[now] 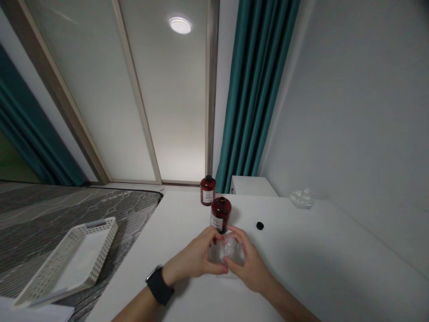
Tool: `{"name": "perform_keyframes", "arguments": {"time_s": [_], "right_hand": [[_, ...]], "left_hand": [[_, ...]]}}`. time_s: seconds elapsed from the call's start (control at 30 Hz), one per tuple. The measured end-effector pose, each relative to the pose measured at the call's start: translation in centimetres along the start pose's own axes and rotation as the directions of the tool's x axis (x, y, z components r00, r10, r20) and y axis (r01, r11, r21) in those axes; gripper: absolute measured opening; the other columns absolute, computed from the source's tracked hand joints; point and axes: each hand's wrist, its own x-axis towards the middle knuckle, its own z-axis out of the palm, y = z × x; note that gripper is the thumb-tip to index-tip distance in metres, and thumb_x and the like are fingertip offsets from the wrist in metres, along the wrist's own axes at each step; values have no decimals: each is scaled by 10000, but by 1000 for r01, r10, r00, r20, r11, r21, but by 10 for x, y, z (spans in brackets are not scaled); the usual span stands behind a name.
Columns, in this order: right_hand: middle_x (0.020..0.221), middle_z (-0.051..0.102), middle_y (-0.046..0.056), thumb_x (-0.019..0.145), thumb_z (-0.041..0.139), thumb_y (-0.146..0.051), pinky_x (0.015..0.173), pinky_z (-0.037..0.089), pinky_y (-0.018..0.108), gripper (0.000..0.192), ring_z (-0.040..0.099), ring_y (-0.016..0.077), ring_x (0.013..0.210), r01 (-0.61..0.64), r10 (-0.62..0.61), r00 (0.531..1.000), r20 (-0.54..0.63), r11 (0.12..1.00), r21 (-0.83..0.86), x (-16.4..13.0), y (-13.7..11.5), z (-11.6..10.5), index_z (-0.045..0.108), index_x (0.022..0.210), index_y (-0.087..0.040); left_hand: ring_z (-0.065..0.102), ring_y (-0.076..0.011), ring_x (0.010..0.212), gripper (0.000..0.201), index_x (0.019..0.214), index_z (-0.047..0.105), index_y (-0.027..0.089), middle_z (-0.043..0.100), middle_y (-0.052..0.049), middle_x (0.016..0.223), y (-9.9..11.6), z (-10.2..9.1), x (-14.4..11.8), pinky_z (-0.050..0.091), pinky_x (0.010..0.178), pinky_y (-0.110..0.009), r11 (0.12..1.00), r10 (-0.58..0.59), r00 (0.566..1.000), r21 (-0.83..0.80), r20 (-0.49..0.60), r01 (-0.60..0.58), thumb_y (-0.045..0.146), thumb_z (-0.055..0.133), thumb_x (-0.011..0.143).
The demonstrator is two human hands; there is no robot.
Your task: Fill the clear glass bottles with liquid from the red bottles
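Both my hands close around a small clear glass or plastic container (229, 248) standing on the white table (301, 268). My left hand (196, 258), with a black watch on its wrist, grips it from the left. My right hand (250, 264) grips it from the right. Just behind the hands stands a dark red bottle (220, 214) with a white label and no cap. A second dark red bottle (208, 190), capped in black, stands farther back. A small black cap (259, 226) lies on the table to the right of the open bottle.
A white perforated plastic basket (72, 261) rests on the grey patterned mattress (67, 210) at left. Crumpled clear plastic (302, 198) lies at the far right of the table by the wall. A teal curtain (254, 89) hangs behind.
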Motion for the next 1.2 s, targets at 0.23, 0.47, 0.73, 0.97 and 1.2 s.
{"name": "perform_keyframes", "arguments": {"time_s": [0.23, 0.47, 0.73, 0.97, 1.2], "right_hand": [[1040, 603, 42, 745, 600, -140, 969, 462, 407, 617, 608, 229, 1005, 43, -46, 997, -58, 997, -60, -2, 4, -4, 448, 1335, -232], [1125, 614, 57, 734, 610, -119, 1016, 445, 433, 711, 601, 239, 1068, 22, -22, 1000, 7, 1000, 3, -3, 1, -4, 383, 1393, -259], [1075, 588, 44, 768, 626, -174, 986, 457, 410, 734, 604, 225, 1030, 11, -13, 998, -64, 1000, -23, -1, 6, -3, 335, 1438, -250], [1069, 572, 55, 817, 604, -224, 951, 471, 398, 656, 594, 235, 1027, 43, -44, 996, -82, 999, -14, -2, 10, -6, 364, 1427, -236], [1089, 569, 64, 879, 544, -228, 996, 433, 402, 680, 585, 230, 1043, 129, -127, 990, -56, 991, 37, -2, 5, -17, 235, 1484, -248]], "left_hand": [[518, -215, 923, 508, 1026, 528, 189, 559, -35, 1066, 5, 1, 0, 450, 831, -336, 999, -37, 999, -19, 13, 37, 224, 854, 638], [518, -214, 918, 500, 1038, 520, 200, 559, -31, 1064, 4, 1, 0, 453, 842, -348, 1000, -24, 1000, -15, 21, 24, 238, 841, 656], [525, -217, 931, 587, 1074, 501, 198, 553, -30, 1071, -6, 4, -1, 459, 838, -347, 999, -25, 999, -40, 20, 26, 252, 879, 628], [536, -234, 951, 646, 1064, 482, 199, 553, -39, 1086, -7, 8, -2, 474, 856, -382, 999, -51, 997, 1, 51, 51, 233, 906, 579], [557, -281, 994, 624, 1143, 504, 189, 568, -83, 1112, 1, 6, 0, 489, 859, -407, 983, 136, 985, 139, -108, -121, 257, 866, 639]]}}
